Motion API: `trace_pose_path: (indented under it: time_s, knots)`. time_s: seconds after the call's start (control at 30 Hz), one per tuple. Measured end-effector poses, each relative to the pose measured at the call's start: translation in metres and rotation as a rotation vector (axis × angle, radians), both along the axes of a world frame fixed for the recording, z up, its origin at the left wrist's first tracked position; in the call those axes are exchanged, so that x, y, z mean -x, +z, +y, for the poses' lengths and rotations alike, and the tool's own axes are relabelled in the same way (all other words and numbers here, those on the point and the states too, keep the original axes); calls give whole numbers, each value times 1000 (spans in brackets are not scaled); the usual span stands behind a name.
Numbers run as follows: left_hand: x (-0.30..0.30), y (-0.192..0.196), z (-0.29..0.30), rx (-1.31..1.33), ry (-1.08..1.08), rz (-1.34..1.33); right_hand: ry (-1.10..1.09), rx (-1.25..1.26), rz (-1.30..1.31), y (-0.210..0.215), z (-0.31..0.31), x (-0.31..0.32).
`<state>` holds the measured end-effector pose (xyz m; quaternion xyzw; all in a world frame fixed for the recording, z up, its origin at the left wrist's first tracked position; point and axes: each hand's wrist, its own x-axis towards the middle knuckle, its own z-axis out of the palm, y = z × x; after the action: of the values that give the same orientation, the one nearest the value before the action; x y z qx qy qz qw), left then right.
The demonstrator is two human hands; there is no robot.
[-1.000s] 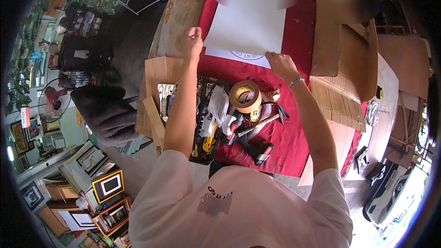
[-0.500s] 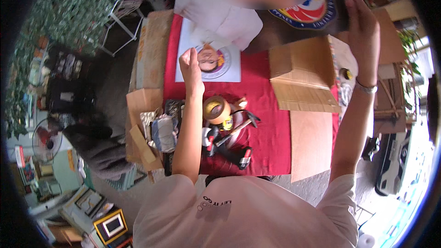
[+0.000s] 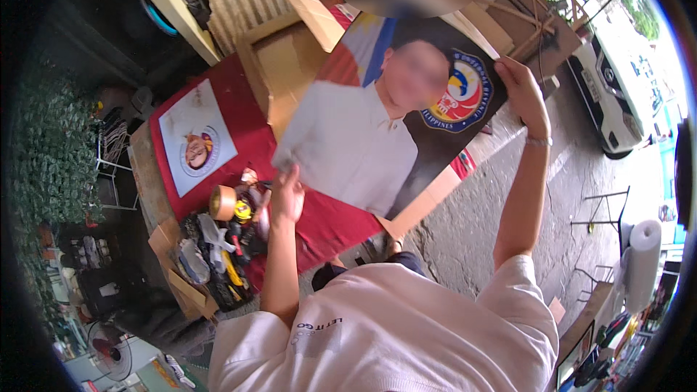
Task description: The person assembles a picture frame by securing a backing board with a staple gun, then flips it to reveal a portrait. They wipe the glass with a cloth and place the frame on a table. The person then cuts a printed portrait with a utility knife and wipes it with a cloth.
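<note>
The large portrait print (image 3: 377,131) is being held up in the air above the red-covered table (image 3: 239,101), already lifted off it. The left hand (image 3: 285,196) is gripping its lower corner, the right hand (image 3: 524,94) its far edge. The sheet is looking glossy, stiff and rectangular. A smaller print (image 3: 196,145) is lying flat beside a tape roll (image 3: 222,202).

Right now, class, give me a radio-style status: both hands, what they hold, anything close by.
Left hand and right hand grip large printed poster, lifted off red table. Tape roll and tool pile below left hand.
</note>
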<state>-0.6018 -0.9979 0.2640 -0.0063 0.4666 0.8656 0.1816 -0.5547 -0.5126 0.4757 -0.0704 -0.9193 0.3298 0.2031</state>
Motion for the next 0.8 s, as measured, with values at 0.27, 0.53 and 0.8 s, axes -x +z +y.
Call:
trace_pose_path:
  time_s: [0.27, 0.53, 0.8]
  knots:
    - [-251, -125, 88, -35, 69, -634, -69, -4, -33, -185, 77, -11]
    - [-306, -159, 127, 87, 201, -853, -259, 374, -463, -374, 11, -258]
    - [-311, -153, 131, 360, 295, -438, -306, 663, -534, -383, -26, -281]
